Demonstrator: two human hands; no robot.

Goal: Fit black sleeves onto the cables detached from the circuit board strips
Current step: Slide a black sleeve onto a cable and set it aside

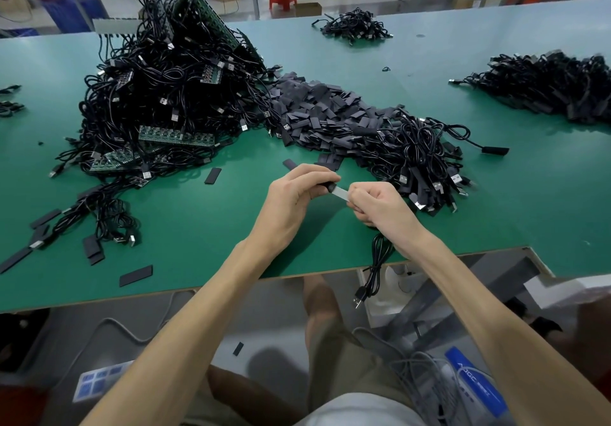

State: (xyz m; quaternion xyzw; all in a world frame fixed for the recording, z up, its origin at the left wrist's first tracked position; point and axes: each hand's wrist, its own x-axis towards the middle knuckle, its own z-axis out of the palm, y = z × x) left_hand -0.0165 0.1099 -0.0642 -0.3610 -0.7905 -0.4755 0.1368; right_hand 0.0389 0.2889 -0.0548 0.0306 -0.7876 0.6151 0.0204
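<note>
Over table (198, 227): left hand (291, 197) grips sleeve (328, 187), right hand (380, 204) cable (377, 260); blue label (476, 389) blurred.

The person's left hand (291, 194) and right hand (380, 204) were bare, and both forearms were uncovered all the way to the bottom edge of the view. Loose khaki-brown shorts (334, 369) covered the thigh and ended near a bare knee. The hem of a pale grey-white shirt (360, 409) showed at the very bottom.

Bright even light, wide-angle edge distortion.
</note>
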